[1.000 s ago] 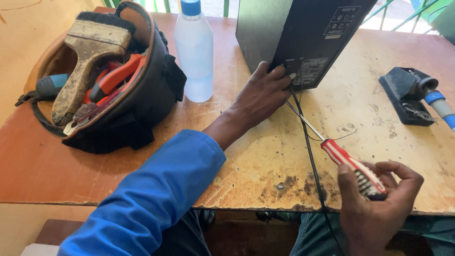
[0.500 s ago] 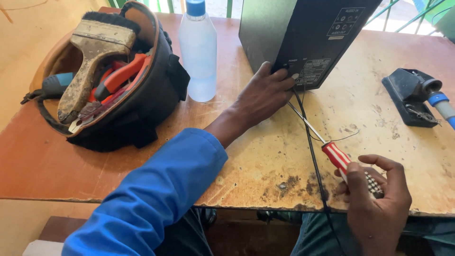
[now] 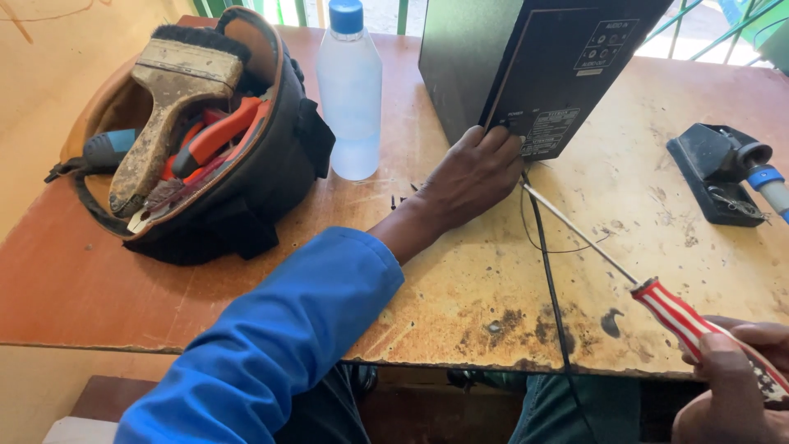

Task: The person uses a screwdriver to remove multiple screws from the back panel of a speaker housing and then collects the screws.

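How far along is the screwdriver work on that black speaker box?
Done: a few small dark screws lie loose on the table. In hand: the left hand steadies the speaker box at its back panel's lower corner; the right hand holds the red-striped screwdriver, tip there. Left: the panel is still on.

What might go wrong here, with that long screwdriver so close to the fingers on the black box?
The screwdriver tip sits right beside the left hand bracing the black speaker box, so a slip might jab the fingers. The right hand grips only the handle's far end, so control may be poor. The black cable runs under the shaft and might get snagged or nicked.
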